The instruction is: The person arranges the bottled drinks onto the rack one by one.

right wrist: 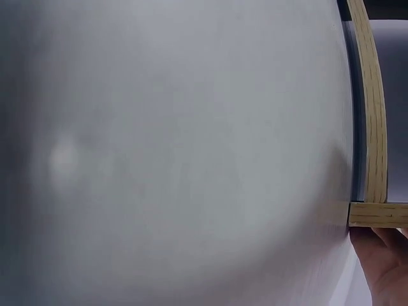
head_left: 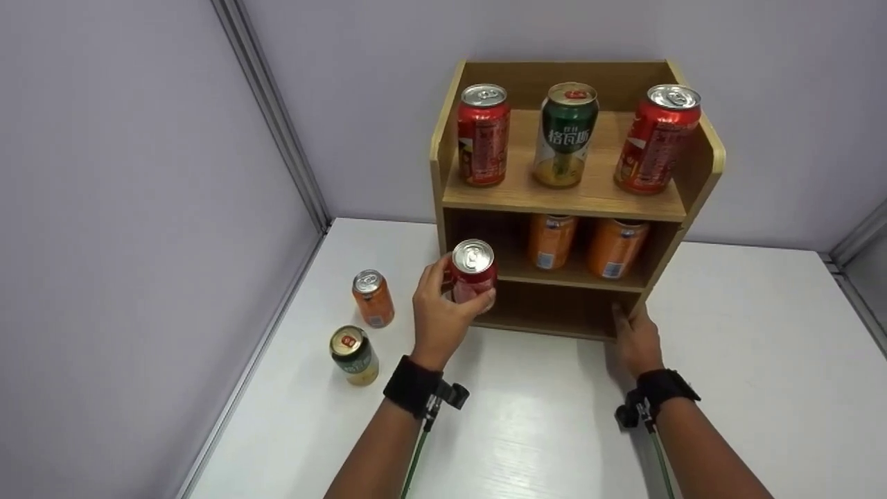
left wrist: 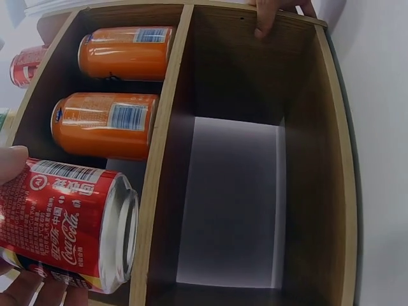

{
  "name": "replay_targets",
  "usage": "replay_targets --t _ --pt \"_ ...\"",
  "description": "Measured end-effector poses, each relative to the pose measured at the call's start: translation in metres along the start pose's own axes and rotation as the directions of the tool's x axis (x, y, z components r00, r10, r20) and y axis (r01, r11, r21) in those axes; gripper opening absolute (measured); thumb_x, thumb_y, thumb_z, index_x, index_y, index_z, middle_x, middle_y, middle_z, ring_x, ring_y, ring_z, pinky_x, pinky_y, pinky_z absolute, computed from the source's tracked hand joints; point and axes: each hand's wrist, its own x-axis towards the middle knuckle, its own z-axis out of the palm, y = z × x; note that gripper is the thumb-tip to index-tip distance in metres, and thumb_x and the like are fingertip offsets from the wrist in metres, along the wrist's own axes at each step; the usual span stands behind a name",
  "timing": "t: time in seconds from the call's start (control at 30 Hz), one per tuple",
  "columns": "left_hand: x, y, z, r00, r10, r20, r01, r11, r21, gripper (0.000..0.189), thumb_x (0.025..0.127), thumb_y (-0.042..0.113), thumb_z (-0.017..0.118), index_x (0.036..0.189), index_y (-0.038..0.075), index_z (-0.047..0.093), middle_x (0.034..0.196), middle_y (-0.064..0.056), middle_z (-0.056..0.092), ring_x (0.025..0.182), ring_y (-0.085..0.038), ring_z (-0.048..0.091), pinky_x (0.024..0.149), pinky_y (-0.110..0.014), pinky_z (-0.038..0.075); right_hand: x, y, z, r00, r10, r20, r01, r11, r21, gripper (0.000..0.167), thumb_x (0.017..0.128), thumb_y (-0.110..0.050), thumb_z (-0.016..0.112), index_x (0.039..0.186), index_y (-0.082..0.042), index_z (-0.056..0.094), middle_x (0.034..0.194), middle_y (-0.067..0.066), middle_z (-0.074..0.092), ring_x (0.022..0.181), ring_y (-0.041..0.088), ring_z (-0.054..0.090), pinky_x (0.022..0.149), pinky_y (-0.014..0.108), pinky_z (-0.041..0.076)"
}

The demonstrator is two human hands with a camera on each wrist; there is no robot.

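In the head view my left hand (head_left: pixel 443 315) grips a red Coca-Cola can (head_left: pixel 472 277), held upright before the left end of the rack's middle shelf. In the left wrist view the can (left wrist: pixel 60 223) has its silver bottom close to the edge of a shelf board (left wrist: pixel 159 146). My right hand (head_left: pixel 636 341) holds the lower right side panel of the wooden rack (head_left: pixel 558 201), with a digit (left wrist: pixel 264 19) on the panel's inner face. Two orange cans (head_left: pixel 553 242) (head_left: pixel 618 248) stand on the middle shelf, to the right of the red can.
On the top shelf stand two red cans (head_left: pixel 483 138) (head_left: pixel 658 142) with a green can (head_left: pixel 567 138) between them. Left of my left hand, an orange can (head_left: pixel 374 301) and a green-and-gold can (head_left: pixel 355 357) stand on the white table (head_left: pixel 527 416). Walls rise behind and at the left.
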Motion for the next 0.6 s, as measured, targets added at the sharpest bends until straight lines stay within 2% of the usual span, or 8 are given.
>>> replay_targets --t 0.23,0.4,0.6 --pt "0.017 0.004 0.013 1.0 0.002 0.009 -0.002 1.0 0.021 0.077 0.066 0.033 0.091 0.128 0.001 0.059 0.113 -0.006 0.061 0.102 -0.015 0.057 0.087 -0.034 0.048 0.003 0.001 0.0 1.0 -0.006 -0.007 0.006 1.0 -0.02 0.073 0.1 -0.057 0.033 0.155 -0.01 0.021 0.142 0.027 0.044 0.129 0.042 0.042 0.103 0.056 0.032" --pt "0.028 0.007 0.02 1.0 0.025 0.019 -0.025 0.999 0.035 0.079 0.067 0.036 0.09 0.129 -0.001 0.058 0.115 -0.009 0.061 0.106 -0.019 0.057 0.09 -0.034 0.047 0.002 0.0 0.0 1.0 0.011 0.003 -0.011 1.0 -0.01 0.075 0.1 -0.059 0.032 0.155 -0.009 0.021 0.144 0.026 0.042 0.131 0.041 0.04 0.104 0.055 0.031" --pt "0.039 0.007 0.024 1.0 0.024 0.013 -0.025 0.992 0.127 0.077 0.067 0.035 0.089 0.127 -0.002 0.058 0.113 -0.011 0.061 0.106 -0.019 0.057 0.091 -0.034 0.048 0.0 0.001 0.002 1.0 0.01 0.0 -0.01 1.0 -0.011 0.073 0.1 -0.058 0.032 0.154 -0.009 0.024 0.144 0.025 0.042 0.132 0.04 0.039 0.105 0.055 0.031"
